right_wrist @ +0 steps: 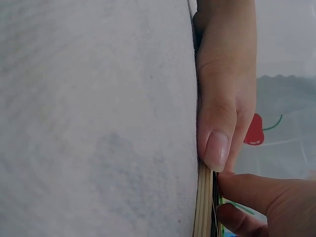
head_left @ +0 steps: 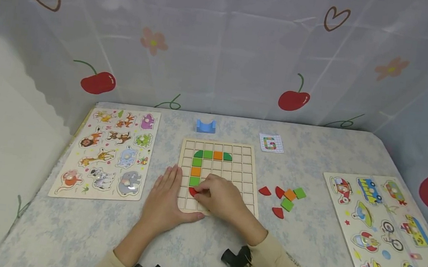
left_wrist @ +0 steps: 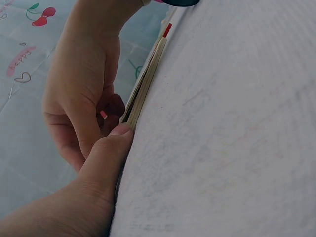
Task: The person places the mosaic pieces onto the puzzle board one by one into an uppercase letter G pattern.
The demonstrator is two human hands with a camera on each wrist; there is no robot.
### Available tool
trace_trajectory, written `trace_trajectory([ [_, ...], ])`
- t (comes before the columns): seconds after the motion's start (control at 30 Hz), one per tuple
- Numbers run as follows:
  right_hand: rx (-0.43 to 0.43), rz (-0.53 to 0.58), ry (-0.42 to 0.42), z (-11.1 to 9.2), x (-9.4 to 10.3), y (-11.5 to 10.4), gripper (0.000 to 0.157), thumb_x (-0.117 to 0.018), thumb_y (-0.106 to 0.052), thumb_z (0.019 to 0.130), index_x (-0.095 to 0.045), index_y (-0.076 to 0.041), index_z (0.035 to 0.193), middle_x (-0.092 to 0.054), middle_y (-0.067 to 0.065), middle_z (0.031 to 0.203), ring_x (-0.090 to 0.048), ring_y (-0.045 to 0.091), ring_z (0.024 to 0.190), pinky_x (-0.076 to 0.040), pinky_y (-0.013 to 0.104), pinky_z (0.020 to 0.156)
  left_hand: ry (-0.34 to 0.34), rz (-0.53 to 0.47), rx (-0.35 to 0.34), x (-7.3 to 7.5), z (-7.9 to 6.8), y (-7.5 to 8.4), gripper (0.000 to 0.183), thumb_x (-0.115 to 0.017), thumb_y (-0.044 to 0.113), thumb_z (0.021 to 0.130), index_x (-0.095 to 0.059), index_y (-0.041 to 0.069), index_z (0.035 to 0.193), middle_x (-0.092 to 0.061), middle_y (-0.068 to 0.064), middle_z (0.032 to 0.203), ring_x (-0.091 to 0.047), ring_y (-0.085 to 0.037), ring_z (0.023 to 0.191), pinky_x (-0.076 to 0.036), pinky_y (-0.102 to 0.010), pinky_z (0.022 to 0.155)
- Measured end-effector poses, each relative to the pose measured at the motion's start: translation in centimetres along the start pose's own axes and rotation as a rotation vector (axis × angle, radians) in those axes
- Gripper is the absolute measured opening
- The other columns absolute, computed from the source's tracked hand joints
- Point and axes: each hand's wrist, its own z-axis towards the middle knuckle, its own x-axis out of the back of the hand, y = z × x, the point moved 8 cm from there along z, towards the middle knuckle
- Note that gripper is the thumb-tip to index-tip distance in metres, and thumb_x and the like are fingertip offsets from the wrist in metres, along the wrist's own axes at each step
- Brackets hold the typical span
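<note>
A square wooden grid board (head_left: pixel 240 177) lies mid-table in the head view. On it, green and orange squares (head_left: pixel 208 154) run along an upper row and down a left column, with dark green rounded pieces (head_left: pixel 227 157) at both ends of that row. My right hand (head_left: pixel 223 199) pinches a red quarter-round piece (head_left: pixel 192 191) at the column's lower end; its fingertips partly cover it. Straight fingers of my left hand (head_left: pixel 166 199) rest along the board's left edge, the thumb at its near edge. The left wrist view shows that thumb (left_wrist: pixel 106 158) against the board's side.
Loose red, orange and green pieces (head_left: pixel 287 204) lie right of the board. Behind it are a pattern card (head_left: pixel 271 143) and a blue holder (head_left: pixel 206 126). An animal puzzle (head_left: pixel 115 157) lies left, a vehicle puzzle (head_left: pixel 385 239) right. A printed curtain (head_left: pixel 223 54) hangs behind the table.
</note>
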Motion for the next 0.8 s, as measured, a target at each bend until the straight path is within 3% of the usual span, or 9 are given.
trace_trajectory([
  [0.13, -0.036, 0.010, -0.002, -0.5, 0.5, 0.5, 0.015, -0.074, -0.024, 0.088, -0.080, -0.020, 0.101, -0.069, -0.010, 0.092, -0.059, 0.003, 0.077, -0.048, 0.021, 0.066, 0.000, 0.006, -0.001, 0.0, 0.0, 0.0, 0.139, -0.062, 0.090, 0.063, -0.012, 0.002, 0.159, -0.011, -0.013, 0.167, -0.009, -0.028, 0.156, -0.013, -0.047, 0.127],
  [0.3, -0.143, 0.079, 0.013, -1.9, 2.3, 2.6, 0.020, -0.075, -0.026, 0.087, -0.076, -0.023, 0.107, -0.061, -0.013, 0.085, -0.055, 0.008, 0.074, -0.047, 0.027, 0.067, -0.001, 0.008, 0.004, -0.1, 0.0, 0.0, 0.139, -0.062, 0.090, 0.063, -0.011, 0.002, 0.159, -0.011, -0.012, 0.168, -0.008, -0.027, 0.156, -0.013, -0.046, 0.127],
  [0.57, -0.242, 0.094, 0.084, -5.4, 7.0, 8.5, 0.032, -0.073, -0.024, 0.090, -0.069, -0.014, 0.121, -0.061, -0.005, 0.091, -0.052, 0.011, 0.064, -0.044, 0.026, 0.057, -0.001, -0.001, 0.009, -0.2, 0.0, -0.1, 0.139, -0.063, 0.089, 0.062, -0.012, 0.003, 0.159, -0.010, -0.011, 0.168, -0.008, -0.027, 0.156, -0.012, -0.046, 0.127],
  [0.8, -0.362, -0.003, 0.098, -8.9, 10.9, 13.8, 0.039, -0.070, -0.020, 0.092, -0.062, -0.008, 0.129, -0.063, 0.006, 0.099, -0.054, 0.018, 0.077, -0.045, 0.029, 0.064, -0.001, -0.002, 0.003, -0.1, -0.1, 0.1, 0.138, -0.064, 0.088, 0.063, -0.013, 0.002, 0.159, -0.011, -0.012, 0.168, -0.009, -0.028, 0.156, -0.013, -0.047, 0.127],
])
